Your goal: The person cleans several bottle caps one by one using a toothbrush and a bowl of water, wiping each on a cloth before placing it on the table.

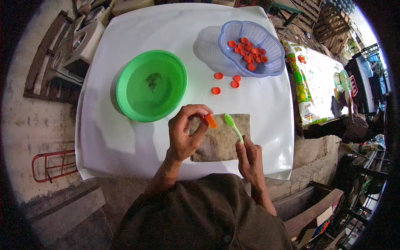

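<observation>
Between the thumb and fingers of my left hand (pixel 185 132) is an orange bottle cap (pixel 211 121), turned on its edge. My right hand (pixel 251 160) grips a light green toothbrush (pixel 234 126) by its handle, with the brush head up and a short way right of the cap. Cap and brush are apart. Beneath both lies a brownish cloth (pixel 221 143) on the white-covered table. Several loose orange caps (pixel 218 76) rest on the table beyond the cloth.
A green basin (pixel 121 93) holding water with dark specks stands at the left. At the back right, a blue-violet plastic basket (pixel 273 71) contains several orange caps. The white table's (pixel 125 160) near edge is close to my body.
</observation>
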A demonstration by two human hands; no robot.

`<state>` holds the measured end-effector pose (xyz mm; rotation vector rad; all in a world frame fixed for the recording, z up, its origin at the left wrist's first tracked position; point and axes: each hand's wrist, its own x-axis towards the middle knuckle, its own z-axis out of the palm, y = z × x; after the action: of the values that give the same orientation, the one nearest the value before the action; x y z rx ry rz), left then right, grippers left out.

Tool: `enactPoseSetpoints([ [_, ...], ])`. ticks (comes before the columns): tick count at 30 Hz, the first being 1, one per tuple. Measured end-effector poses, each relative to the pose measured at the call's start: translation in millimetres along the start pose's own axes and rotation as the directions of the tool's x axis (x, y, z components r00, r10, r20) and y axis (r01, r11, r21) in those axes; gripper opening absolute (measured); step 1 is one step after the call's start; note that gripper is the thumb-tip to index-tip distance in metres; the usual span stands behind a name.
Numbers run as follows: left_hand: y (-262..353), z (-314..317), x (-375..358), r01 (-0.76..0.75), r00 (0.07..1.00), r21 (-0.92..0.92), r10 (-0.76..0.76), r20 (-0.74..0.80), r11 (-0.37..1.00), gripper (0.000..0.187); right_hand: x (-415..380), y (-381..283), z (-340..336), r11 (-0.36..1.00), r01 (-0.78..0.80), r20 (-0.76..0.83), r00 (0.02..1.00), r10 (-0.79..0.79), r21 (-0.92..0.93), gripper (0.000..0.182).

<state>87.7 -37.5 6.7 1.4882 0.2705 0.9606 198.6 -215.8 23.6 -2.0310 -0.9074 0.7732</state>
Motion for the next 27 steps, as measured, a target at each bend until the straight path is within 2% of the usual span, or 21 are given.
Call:
enactPoseSetpoints([
  [2,0.9,0.4,-3.3,0.067,0.997,0.074,-0.07,0.037,0.995,0.019,-2.3,-14.1,-2.1,0.999,0.051,0.085,0.995,-0.051,0.001,0.024],
  [3,-0.8,0.0,-3.5,0.049,0.999,0.046,-0.049,0.016,0.998,0.019,0.4,-6.2,5.3,0.989,0.134,0.022,0.991,-0.133,-0.056,0.026],
  [5,-6.5,-2.7,-6.4,0.01,0.999,-0.007,-0.01,-0.039,1.0,0.021,7.5,-0.2,4.7,0.999,-0.044,0.028,0.999,0.045,-0.028,0.028],
  [6,-7.9,-5.3,-6.7,0.026,0.999,0.044,-0.025,-0.021,0.999,0.02,12.0,3.7,4.5,0.992,-0.128,0.032,0.991,0.129,-0.013,0.028],
  [7,-8.3,-8.4,-8.7,0.046,0.999,0.096,-0.046,-0.003,0.994,0.02,11.4,11.7,7.5,0.999,-0.039,-0.014,0.999,0.039,0.012,0.032],
  [8,-9.3,-10.7,-12.1,0.069,0.997,0.147,-0.072,0.012,0.987,0.02,7.9,11.8,7.7,0.999,-0.029,0.003,1.0,0.029,0.029,0.033],
  [12,-11.4,-10.1,-20.7,0.108,0.994,0.13,-0.111,0.017,0.986,0.02,-0.8,-1.6,4.7,0.999,-0.026,0.075,0.997,0.024,0.026,0.035],
  [13,-15.1,-8.8,-22.9,0.056,0.998,0.058,-0.056,-0.005,0.997,0.019,0.0,6.2,9.5,0.999,-0.045,0.081,0.996,0.044,0.002,0.035],
  [15,-12.4,-11.3,-26.0,0.145,0.989,0.024,-0.144,-0.044,0.989,0.021,1.2,11.3,10.2,0.995,-0.025,0.095,0.995,0.034,-0.092,0.035],
  [16,-9.9,-12.9,-26.1,0.186,0.981,0.008,-0.185,-0.065,0.982,0.022,1.2,13.9,9.4,0.999,-0.048,0.094,0.994,0.049,-0.008,0.035],
  [18,-5.0,-8.8,-19.9,0.229,0.973,-0.008,-0.229,0.016,0.973,0.025,-1.9,18.8,9.4,0.982,-0.105,0.102,0.991,0.09,0.159,0.036],
  [19,-10.1,-9.8,-21.4,0.215,0.975,-0.053,-0.211,0.072,0.975,0.028,-3.0,10.8,6.3,0.982,-0.085,0.123,0.99,0.065,0.171,0.037],
  [22,-19.5,-10.5,-29.2,0.285,0.959,-0.292,-0.27,0.09,0.913,0.029,-2.4,9.6,4.3,0.98,-0.157,0.239,0.963,0.124,0.124,0.038],
  [25,-17.1,-18.6,-30.9,0.295,0.955,-0.279,-0.274,0.112,0.914,0.031,-5.0,7.0,-3.8,0.983,-0.141,0.295,0.95,0.1,0.12,0.039],
  [27,-13.2,-13.0,-34.8,0.311,0.95,-0.229,-0.294,0.106,0.922,0.032,-4.9,11.1,-0.2,0.983,-0.14,0.272,0.957,0.103,0.121,0.038],
])
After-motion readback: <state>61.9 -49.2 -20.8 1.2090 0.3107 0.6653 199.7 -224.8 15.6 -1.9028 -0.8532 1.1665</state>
